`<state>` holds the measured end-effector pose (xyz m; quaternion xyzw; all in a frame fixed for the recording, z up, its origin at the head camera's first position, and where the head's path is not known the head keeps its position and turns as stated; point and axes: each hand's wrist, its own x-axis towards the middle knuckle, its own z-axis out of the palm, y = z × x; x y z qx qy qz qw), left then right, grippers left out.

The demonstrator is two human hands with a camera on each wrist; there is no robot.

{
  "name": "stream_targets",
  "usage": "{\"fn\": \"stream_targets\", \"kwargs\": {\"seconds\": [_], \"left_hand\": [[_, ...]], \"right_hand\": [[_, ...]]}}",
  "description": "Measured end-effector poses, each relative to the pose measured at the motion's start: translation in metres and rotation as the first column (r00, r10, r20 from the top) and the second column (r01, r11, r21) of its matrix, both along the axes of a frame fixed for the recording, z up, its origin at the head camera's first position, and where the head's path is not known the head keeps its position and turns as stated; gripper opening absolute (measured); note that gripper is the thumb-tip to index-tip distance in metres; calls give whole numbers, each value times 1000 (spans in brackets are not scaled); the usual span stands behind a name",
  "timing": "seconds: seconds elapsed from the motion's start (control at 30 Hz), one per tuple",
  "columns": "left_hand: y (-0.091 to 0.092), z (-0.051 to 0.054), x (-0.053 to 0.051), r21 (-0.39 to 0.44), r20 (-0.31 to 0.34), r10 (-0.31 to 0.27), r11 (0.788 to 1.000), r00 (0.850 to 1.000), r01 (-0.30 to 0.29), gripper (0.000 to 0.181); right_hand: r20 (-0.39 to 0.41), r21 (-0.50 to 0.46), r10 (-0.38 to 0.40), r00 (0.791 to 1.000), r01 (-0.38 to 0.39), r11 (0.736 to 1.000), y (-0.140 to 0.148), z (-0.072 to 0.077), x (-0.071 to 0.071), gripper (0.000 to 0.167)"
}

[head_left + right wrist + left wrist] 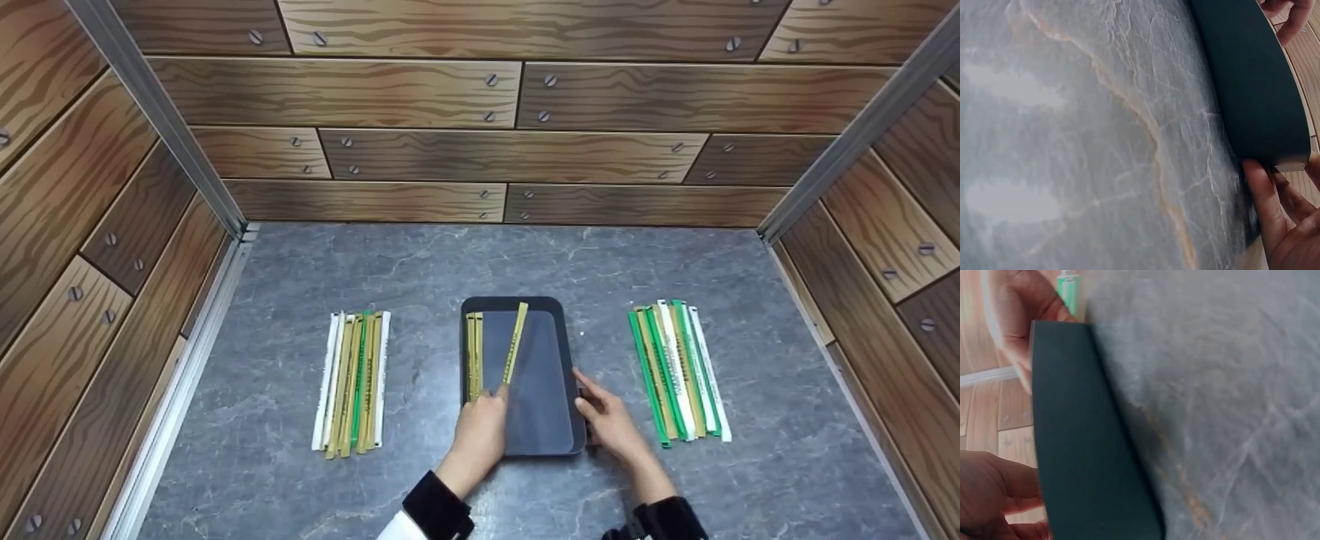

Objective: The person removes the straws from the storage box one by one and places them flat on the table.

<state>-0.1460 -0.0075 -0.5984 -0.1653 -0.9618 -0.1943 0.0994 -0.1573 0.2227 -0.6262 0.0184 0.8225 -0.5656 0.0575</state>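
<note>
My left hand (480, 431) pinches the lower end of a gold stick packet (516, 337), long, narrow and printed with dark marks. That packet slants over the dark grey tray (536, 442), its far end near the back rim. Along the tray's left inner wall lie at least two more gold stick packets (475, 349), their near ends hidden by my left hand. At the tray's right side, my right hand (615, 427) touches the rim with its fingers extended. In the right wrist view, fingers (1266, 205) of that hand meet the tray's dark outer wall (1258, 84).
Left of the tray lies a row of white, gold and green stick packets (352, 382). A similar row, with more green packets (679, 371), lies to the right. Wood-patterned walls (420, 154) bound the grey marbled surface (420, 262) at the back and sides.
</note>
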Motion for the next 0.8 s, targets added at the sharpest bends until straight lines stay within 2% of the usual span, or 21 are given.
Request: {"fn": "stream_targets", "kwargs": {"seconds": [0.13, 0.23, 0.37, 0.47, 0.57, 0.8], "left_hand": [[-12, 13, 6, 113, 69, 12, 993, 998, -20, 50], [-24, 24, 11, 233, 123, 26, 971, 992, -54, 53], [-44, 33, 15, 341, 106, 50, 937, 993, -83, 50], [-62, 35, 16, 367, 69, 91, 924, 993, -110, 52], [-81, 33, 14, 377, 64, 142, 913, 988, -156, 51], [-120, 25, 14, 324, 102, 286, 896, 953, -303, 53]], "right_hand": [[12, -15, -1, 1000, 2, 1000, -1, -1, 0, 51], [8, -24, 6, 1000, -6, 1000, -1, -2, -1, 51], [1, -21, 5, 1000, -5, 1000, -1, -2, 0, 51], [-3, -13, 7, 1000, -7, 1000, -1, -2, 0, 51], [-9, -13, 10, 1000, -11, 1000, -1, -2, 0, 51], [-18, -28, 17, 1000, -18, 999, 0, -2, -1, 51]]}}
